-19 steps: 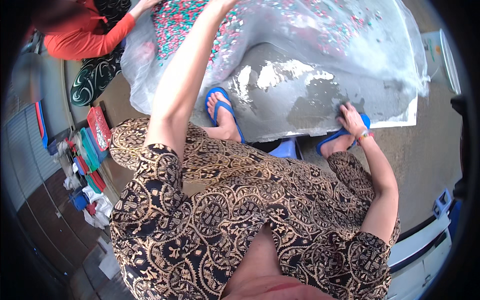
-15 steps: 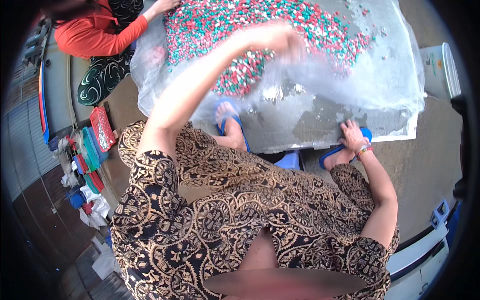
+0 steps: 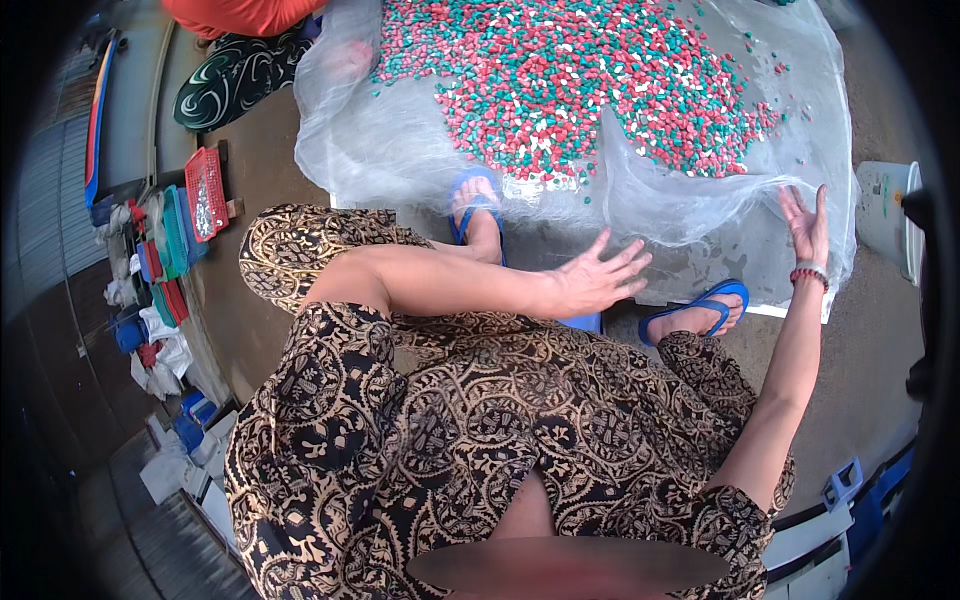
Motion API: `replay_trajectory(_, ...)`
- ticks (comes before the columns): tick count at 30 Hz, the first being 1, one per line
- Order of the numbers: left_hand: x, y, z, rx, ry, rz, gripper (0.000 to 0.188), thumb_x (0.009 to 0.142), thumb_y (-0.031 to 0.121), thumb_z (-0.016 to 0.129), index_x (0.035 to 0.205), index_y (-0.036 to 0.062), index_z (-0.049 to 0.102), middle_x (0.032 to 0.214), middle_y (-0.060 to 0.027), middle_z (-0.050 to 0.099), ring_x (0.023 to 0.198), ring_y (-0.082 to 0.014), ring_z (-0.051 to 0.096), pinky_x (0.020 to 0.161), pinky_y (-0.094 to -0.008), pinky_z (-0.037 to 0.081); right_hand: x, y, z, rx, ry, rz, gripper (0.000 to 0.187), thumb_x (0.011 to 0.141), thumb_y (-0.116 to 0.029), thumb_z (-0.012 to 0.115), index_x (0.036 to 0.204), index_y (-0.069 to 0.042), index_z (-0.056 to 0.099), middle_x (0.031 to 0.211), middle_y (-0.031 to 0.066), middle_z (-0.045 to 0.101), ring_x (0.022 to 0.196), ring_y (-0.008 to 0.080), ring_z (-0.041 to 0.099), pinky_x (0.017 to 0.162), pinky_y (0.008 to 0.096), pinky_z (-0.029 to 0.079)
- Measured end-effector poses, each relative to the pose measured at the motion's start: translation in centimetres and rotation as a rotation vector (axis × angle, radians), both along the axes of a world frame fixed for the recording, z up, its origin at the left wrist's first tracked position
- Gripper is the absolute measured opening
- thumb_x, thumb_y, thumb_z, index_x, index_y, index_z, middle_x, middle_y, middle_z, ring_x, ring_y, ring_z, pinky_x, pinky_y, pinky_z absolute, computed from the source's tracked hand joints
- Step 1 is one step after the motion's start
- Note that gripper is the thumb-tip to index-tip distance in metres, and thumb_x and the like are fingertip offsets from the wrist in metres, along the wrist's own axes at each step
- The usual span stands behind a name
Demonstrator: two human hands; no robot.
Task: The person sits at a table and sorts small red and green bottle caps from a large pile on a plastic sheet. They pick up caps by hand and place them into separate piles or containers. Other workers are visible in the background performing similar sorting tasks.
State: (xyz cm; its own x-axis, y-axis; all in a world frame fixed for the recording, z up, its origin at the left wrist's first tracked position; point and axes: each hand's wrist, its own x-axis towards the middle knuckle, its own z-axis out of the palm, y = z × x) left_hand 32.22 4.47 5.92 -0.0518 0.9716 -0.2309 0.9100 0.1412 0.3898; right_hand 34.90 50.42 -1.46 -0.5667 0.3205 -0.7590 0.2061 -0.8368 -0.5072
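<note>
My left hand (image 3: 605, 280) hangs over the near edge of the pale wet surface, its fingers spread and nothing in them. Farther right, my right hand (image 3: 805, 228) is open at the rim of a thin, whitish mesh sheet (image 3: 660, 190); whether its fingers touch the mesh I cannot tell. A broad heap of small red, green and white pebble-like pieces (image 3: 590, 90) lies on the sheet beyond both hands. Some pieces are scattered at the heap's right side. My feet, in blue flip-flops (image 3: 725, 300), are at the surface's near side.
At the upper left crouches another person in an orange top (image 3: 240, 15) and dark patterned trousers (image 3: 235, 85). A red basket (image 3: 207, 195) and stacked coloured containers (image 3: 170, 240) line the left. A whitish bucket (image 3: 885, 215) stands at the right, and a blue plastic stool (image 3: 843, 485) lower right.
My left hand has drawn back from over the heap toward me. My right hand has left the wet surface by my foot and moved right and away. The view has shifted slightly.
</note>
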Motion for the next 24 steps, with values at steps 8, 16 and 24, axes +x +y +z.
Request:
replay_trajectory(8,-9.6,-9.0,-8.8,-0.5,0.124,0.63,0.04,0.088,0.015,0.042,0.128,0.0121,0.042,0.13,-0.0188,0.042,0.115,-0.0352,0.047,0.089,-0.0494,0.042,-3.3,2.2,0.1,0.286,-0.069,0.036,0.052,0.088,-0.002,0.05,0.133,0.005,0.025,0.123,0.0249,0.045,0.101,0.0331,0.057,0.077,0.035,0.054)
replay_trajectory(16,-31.9,-10.2,-5.4,0.233,0.533,0.703,0.034,0.074,0.003,0.045,0.101,0.0075,0.065,0.108,-0.018,0.061,0.095,-0.0335,0.06,0.083,-0.0408,0.047,0.5,5.1,17.2,0.795,-0.591,1.103,0.063,0.095,-0.052,0.024,0.13,-0.004,0.046,0.115,0.025,0.057,0.096,0.0336,0.061,0.091,0.0457,0.041)
replay_trajectory(24,-30.8,-6.1,-0.2,-0.759,0.268,0.11,0.02,0.072,0.007,0.055,0.088,0.002,0.066,0.083,-0.0192,0.066,0.079,-0.0301,0.066,0.066,-0.0433,0.051,6.6,-7.4,3.1,1.141,-0.397,1.726,0.015,0.077,-0.015,0.062,0.078,0.0,0.063,0.063,0.0112,0.063,0.056,0.0239,0.062,0.047,0.0343,0.047)
